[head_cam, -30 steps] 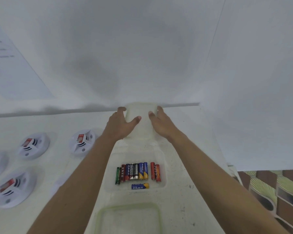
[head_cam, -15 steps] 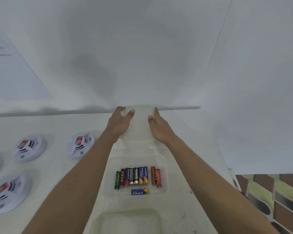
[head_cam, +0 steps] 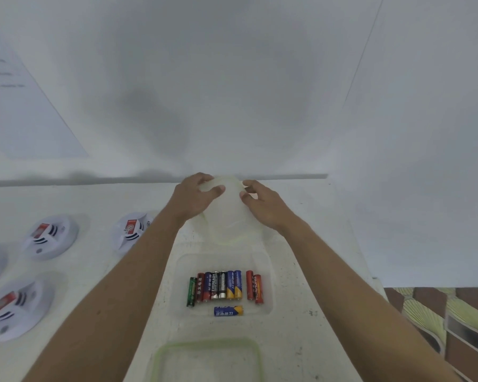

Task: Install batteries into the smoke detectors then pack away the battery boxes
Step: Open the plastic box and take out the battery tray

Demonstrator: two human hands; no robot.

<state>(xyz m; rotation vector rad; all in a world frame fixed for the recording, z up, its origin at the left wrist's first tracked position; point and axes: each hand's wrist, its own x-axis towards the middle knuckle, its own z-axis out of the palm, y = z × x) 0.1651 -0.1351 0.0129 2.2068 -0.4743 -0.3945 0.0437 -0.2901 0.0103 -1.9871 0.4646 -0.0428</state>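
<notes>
A: Step in hand?

B: Judged an early one: a battery box is being worked before any cell is fitted. The far box (head_cam: 225, 219), translucent, is set on the table (head_cam: 309, 271) against the wall and is gripped from both sides. The left hand (head_cam: 195, 197) is curled over its far-left corner, thumb laid across the top. The right hand (head_cam: 265, 205) is curled at its right edge, thumb tip pressed to the top. Whether the lid is being lifted or pressed down cannot be told.

A: Next move?

B: Likely the lid is to be peeled free at a corner while the base is held down.

A: Containers, largest first?

B: A green-rimmed lid or tray (head_cam: 160, 354) is noted at the near edge, nothing seen in it. Beyond it is an open box (head_cam: 269, 263) with nine batteries (head_cam: 222, 285) in a row and one blue battery (head_cam: 228, 310) crosswise, nearer. The far box's contents are not made out. Smoke detectors (head_cam: 50, 235) lie well left, untouched.
</notes>
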